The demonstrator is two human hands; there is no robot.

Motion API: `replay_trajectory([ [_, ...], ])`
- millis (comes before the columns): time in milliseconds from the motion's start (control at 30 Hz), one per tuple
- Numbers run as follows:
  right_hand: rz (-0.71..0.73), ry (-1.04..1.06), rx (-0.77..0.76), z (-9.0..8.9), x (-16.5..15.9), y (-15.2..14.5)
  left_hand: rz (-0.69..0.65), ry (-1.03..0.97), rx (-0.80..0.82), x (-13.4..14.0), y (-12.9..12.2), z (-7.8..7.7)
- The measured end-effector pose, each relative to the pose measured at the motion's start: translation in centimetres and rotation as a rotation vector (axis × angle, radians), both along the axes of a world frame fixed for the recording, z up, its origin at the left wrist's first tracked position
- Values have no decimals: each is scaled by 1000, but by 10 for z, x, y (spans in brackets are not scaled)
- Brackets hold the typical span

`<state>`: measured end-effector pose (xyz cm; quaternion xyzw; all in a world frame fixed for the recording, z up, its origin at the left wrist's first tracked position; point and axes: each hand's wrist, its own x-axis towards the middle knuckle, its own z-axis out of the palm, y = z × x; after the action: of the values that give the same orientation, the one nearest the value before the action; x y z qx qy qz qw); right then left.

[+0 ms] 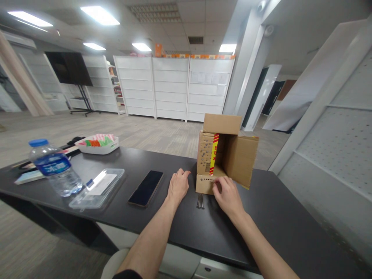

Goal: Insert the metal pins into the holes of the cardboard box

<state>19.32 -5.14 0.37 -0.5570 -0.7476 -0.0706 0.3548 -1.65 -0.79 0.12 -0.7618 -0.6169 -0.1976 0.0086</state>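
An open cardboard box (201,155) stands on the dark table, its mouth facing me and its flaps spread. Small screw-like studs dot its left side, and a row of small dark holes runs along the lower front flap (205,186). My right hand (229,197) is at that flap with its fingertips drawn together; what they hold, if anything, is hidden. Left of the box, my left hand (178,188) rests palm down on the table, its thumb apart and nothing visible in it. Several screws (200,201) lie side by side on the table below the flap.
A phone (147,188) lies left of my left hand. Farther left are a clear plastic case (100,190), a water bottle (56,168) with a blue cap, and a white basket (99,149) holding colourful packets. White shelves (171,89) stand beyond the table (285,221).
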Motion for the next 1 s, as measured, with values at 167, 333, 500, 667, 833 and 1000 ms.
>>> replay_trajectory([
  [167, -50, -33, 63, -3, -3, 11, 6, 3, -1, 0, 0, 0],
  [333, -105, -80, 94, -9, -3, 13, 8, 5, 8, 0, 0, 0],
  [500, -123, -74, 85, -11, -4, 12, 7, 5, 8, 1, -1, 1],
  [667, -130, -65, 105, -13, -6, 13, 6, 4, 8, 0, -1, 1],
  [833, -135, -62, 122, -15, -5, 14, 10, 6, 23, 0, 2, -3],
  [1000, -130, -58, 139, -16, -5, 15, 11, 8, 13, 0, 0, -1],
])
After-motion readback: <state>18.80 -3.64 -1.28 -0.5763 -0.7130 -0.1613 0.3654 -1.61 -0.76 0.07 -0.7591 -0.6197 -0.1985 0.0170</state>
